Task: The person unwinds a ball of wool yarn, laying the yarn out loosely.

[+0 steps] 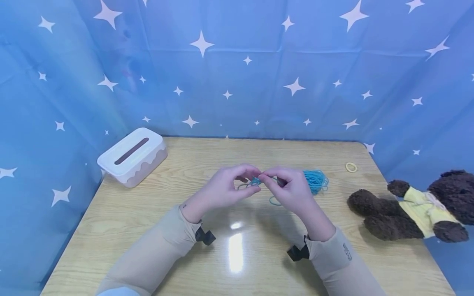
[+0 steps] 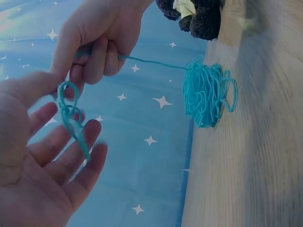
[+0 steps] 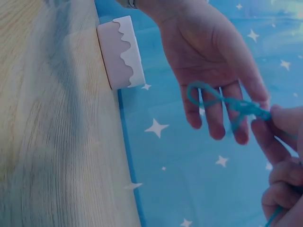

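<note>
A short looped, knotted piece of turquoise yarn (image 2: 71, 113) hangs between the two hands. My right hand (image 1: 290, 189) pinches the yarn near the knot with thumb and forefinger, its other fingers curled round the strand. Beside it my left hand (image 1: 229, 187) is spread with the palm toward the yarn. The left fingers are extended, and the loop lies across them in the left wrist view. From the right hand a single strand runs to a skein of turquoise yarn (image 1: 314, 181) on the table. The exact contact at the fingertips is partly hidden.
A white and pinkish tissue box (image 1: 135, 154) stands at the table's back left. At the back right lies a small yellow ring (image 1: 351, 167). A brown plush bear (image 1: 385, 222) in a yellow shirt lies along the right edge. A starry blue curtain (image 1: 237, 102) hangs behind.
</note>
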The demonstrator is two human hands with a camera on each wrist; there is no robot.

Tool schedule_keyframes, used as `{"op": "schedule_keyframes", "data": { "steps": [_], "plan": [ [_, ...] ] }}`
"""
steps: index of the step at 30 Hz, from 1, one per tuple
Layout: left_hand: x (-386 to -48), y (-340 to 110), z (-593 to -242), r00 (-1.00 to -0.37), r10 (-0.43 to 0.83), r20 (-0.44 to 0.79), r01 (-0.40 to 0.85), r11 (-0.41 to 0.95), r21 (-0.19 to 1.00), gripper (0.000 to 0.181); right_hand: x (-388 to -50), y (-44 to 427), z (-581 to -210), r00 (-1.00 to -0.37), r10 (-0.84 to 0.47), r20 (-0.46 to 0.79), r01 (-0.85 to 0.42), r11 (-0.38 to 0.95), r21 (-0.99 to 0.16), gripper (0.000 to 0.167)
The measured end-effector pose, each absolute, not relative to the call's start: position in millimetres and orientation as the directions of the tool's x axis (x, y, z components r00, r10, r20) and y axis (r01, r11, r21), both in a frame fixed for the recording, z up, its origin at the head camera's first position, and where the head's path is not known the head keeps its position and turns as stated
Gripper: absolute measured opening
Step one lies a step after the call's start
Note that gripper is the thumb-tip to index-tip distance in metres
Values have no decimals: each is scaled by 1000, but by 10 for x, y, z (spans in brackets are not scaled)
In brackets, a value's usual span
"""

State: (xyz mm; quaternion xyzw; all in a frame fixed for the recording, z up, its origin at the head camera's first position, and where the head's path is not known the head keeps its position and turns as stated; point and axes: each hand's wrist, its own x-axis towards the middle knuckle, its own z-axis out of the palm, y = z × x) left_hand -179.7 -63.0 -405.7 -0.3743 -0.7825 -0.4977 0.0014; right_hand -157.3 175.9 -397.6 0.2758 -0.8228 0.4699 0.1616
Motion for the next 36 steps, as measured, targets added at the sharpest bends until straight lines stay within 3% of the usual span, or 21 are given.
{"op": "schedule_keyframes", "data": {
  "steps": [5, 9, 13, 20, 27, 31, 36],
  "plan": [
    [-1777, -631, -4070, -733, 545, 407, 622, 295, 726, 14, -1555, 1748, -3961, -785, -319, 531, -619, 381, -687, 14],
    [-1781, -650, -4062, -729, 552, 405, 624, 294, 724, 5, -1566, 1770, -3951, -778, -308, 548, -629, 377, -680, 14],
    [-1795, -663, -4077, -732, 562, 384, 611, 294, 735, 6, -1588, 1817, -3935, -772, -262, 580, -634, 393, -666, 16],
    [-1824, -691, -4064, -805, 487, 338, 544, 379, 749, 14, -1622, 1954, -3865, -779, -77, 623, -598, 389, -701, 8],
    [-1826, -705, -4030, -832, 431, 349, 507, 337, 793, 21, -1662, 2193, -3746, -786, 115, 607, -526, 391, -755, 7],
    [-1821, -705, -4026, -844, 404, 354, 490, 310, 815, 22, -1697, 2398, -3673, -797, 219, 563, -421, 466, -778, 14],
    [-1821, -723, -4031, -855, 358, 375, 488, 311, 816, 21, -1746, 2663, -3623, -847, 320, 424, -159, 610, -776, 28]
  ]
}}
